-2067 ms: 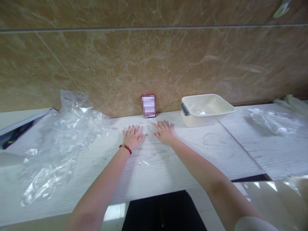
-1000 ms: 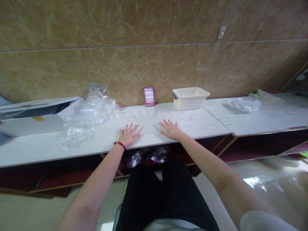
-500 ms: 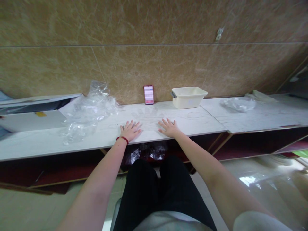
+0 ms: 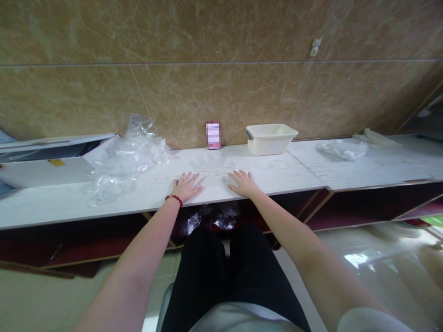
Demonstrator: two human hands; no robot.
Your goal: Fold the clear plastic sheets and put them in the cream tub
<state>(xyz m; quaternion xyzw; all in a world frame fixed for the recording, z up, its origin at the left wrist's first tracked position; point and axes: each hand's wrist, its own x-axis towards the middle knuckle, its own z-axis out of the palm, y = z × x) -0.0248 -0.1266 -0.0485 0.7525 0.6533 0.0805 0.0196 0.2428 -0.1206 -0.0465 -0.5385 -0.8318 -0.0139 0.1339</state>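
Note:
My left hand [image 4: 186, 187] rests palm down on the white wood-grain counter [image 4: 211, 162], fingers spread, holding nothing. A red bead bracelet [image 4: 174, 199] circles that wrist. To its right, my right hand [image 4: 243, 183] also lies on the counter with its fingers apart and nothing in it. Behind the hands, a phone-like device [image 4: 213, 136] with a blurred-out screen leans upright against the wall. A cream plastic tub [image 4: 271, 140] with a grey handle stands beyond my right hand. Clear crumpled plastic bags [image 4: 134, 150] lie to the left of my left hand.
At the far left sits an open white box [image 4: 48, 171] with something dark inside. Another clear plastic bag [image 4: 346, 149] lies on the right part of the counter. More plastic [image 4: 224, 219] is in the dark red shelf below. A tan marble wall [image 4: 214, 87] closes off the back.
My left hand has shifted very slightly to the left on the counter. The right hand and the objects stay where they were, apart from a slight tilt of the view.

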